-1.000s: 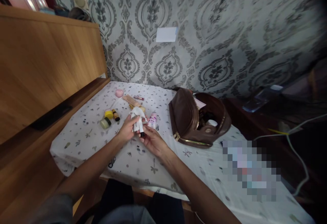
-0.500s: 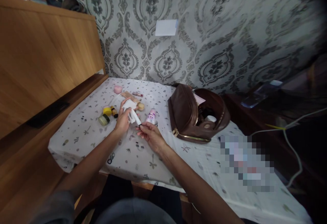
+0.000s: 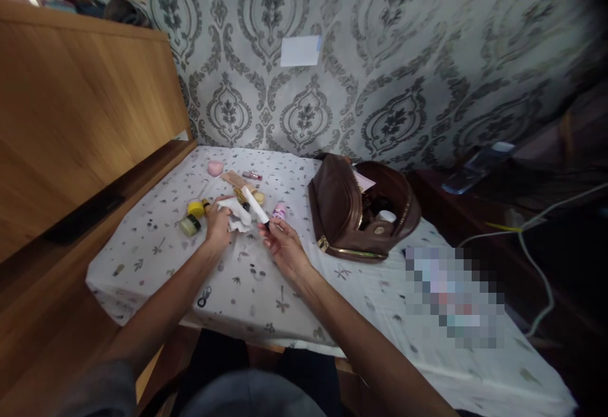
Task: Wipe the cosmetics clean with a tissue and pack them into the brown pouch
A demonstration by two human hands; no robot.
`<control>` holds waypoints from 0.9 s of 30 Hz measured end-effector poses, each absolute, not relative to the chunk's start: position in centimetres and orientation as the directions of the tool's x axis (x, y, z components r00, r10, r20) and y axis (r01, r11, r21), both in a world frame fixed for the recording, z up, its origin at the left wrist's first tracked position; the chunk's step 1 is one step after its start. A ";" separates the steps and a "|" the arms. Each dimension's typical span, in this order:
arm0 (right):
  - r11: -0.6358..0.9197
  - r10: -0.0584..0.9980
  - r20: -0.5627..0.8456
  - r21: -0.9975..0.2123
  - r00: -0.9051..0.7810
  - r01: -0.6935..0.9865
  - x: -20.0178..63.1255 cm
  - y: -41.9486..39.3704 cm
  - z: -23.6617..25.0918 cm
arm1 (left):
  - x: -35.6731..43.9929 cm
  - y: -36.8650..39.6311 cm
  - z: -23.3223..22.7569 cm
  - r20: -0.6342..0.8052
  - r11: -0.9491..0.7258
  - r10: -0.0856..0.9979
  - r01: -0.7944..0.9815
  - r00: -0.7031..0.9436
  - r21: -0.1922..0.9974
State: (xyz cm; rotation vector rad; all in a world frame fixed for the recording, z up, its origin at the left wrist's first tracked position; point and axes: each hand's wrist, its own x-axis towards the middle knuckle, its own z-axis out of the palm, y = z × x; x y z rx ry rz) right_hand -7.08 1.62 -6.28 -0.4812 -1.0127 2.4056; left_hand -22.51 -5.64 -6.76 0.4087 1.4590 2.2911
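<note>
Right hand (image 3: 284,247) now pinches the dark end of a slim white tube (image 3: 255,205) between thumb and fingertips, so the tube points up and away toward the far left corner of the table (image 3: 142,258); half a second ago both hands held it together, wrapped in the white tissue (image 3: 236,214). Left hand (image 3: 217,224) has come down with its fingers closed loosely on this tissue, pressing it against the cloth near the yellow jar (image 3: 195,208) and the green jar (image 3: 189,225). To my judgement the wiping is over and the tube is free, while the brown bag (image 3: 342,214) stands open just beside it, toward the right edge.
</note>
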 end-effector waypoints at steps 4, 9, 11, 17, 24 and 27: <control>-0.570 0.520 -0.080 -0.775 -0.851 -0.275 -7.2 0.9 -6.1 | -19.4 -5.3 -5.7 -0.065 -0.339 0.635 -0.353 -0.770 0.872; -0.528 0.565 -0.050 -0.789 -0.824 -0.314 -7.5 1.0 -6.6 | -16.7 -5.8 -4.2 -0.057 -0.282 0.843 -0.531 -0.534 0.799; -0.524 0.583 -0.055 -0.788 -0.811 -0.323 -7.4 1.5 -6.7 | -16.4 -6.2 -4.2 0.001 -0.272 0.891 -0.532 -0.454 0.802; -0.516 0.618 -0.068 -0.787 -0.783 -0.339 -7.1 2.7 -6.3 | -16.6 -6.2 -5.6 0.072 -0.242 0.912 -0.387 -0.405 0.890; -0.224 0.741 0.045 -0.924 -0.670 -0.310 -7.1 3.1 -6.6 | -17.5 -5.5 -7.4 0.151 -0.244 0.815 -0.094 -0.560 0.965; -0.024 0.748 0.161 -0.963 -0.644 -0.268 -7.1 2.8 -6.7 | -17.6 -5.4 -7.1 0.178 -0.236 0.766 -0.014 -0.618 0.972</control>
